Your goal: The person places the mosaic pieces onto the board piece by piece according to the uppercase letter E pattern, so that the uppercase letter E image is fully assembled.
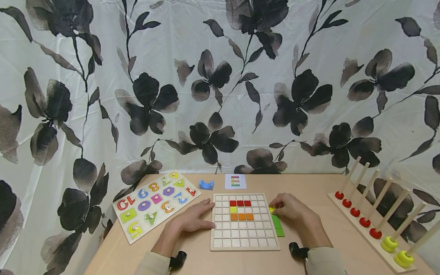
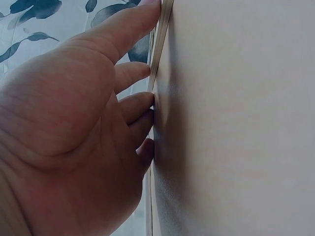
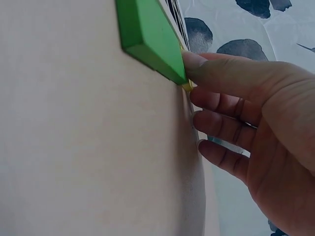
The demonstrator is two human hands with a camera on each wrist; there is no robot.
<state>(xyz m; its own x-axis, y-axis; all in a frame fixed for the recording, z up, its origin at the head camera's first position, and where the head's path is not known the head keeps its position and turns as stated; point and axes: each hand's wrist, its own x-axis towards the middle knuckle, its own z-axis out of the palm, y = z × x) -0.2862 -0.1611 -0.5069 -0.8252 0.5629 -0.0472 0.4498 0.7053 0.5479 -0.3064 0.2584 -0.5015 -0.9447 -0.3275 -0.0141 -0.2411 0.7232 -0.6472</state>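
A wooden grid board (image 1: 245, 248) lies in the middle of the table. On it are a row of red tiles (image 1: 240, 203), one yellow tile (image 1: 233, 209) below their left end, and a row of orange tiles (image 1: 242, 217). My left hand (image 1: 191, 218) rests beside the board, its extended thumb and fingers touching the left edge. At the right edge, my right hand (image 1: 294, 209) pinches another yellow tile (image 1: 272, 209), mostly covered by the fingertips. Green tiles (image 1: 277, 226) lie just below that hand along the board; the right wrist view shows a green tile (image 3: 152, 42) close to the thumb.
A pattern card (image 1: 235, 181) and a blue notched block (image 1: 206, 185) lie behind the board. To the left is a number-and-shape puzzle (image 1: 118, 214). A peg stand (image 1: 369, 229) with red and yellow rings stands at right. A floral curtain (image 1: 192, 34) hangs behind.
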